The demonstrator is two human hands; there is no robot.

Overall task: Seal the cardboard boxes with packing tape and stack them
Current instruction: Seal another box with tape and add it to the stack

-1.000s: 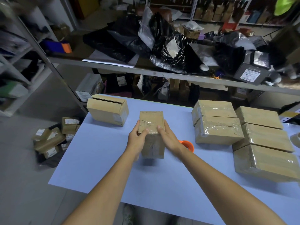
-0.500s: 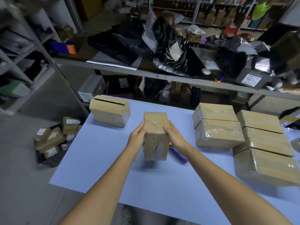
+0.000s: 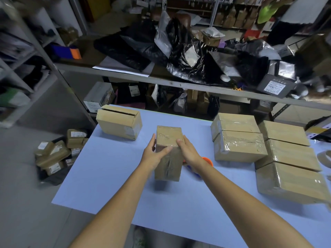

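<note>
The small box [image 3: 168,167] is standing on end mid-table [image 3: 107,176], gripped between both hands; the left hand [image 3: 152,154] is now sliding its thumb from the side edge across the front face, while the right hand [image 3: 188,151] is curling over the opposite top edge. Sealing is looking finished; stacking with the sealed boxes [image 3: 238,140] is likely coming.

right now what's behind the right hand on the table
An orange-and-blue tool, probably the tape dispenser, shows past the right hand; the wrist covers most of it.
</note>
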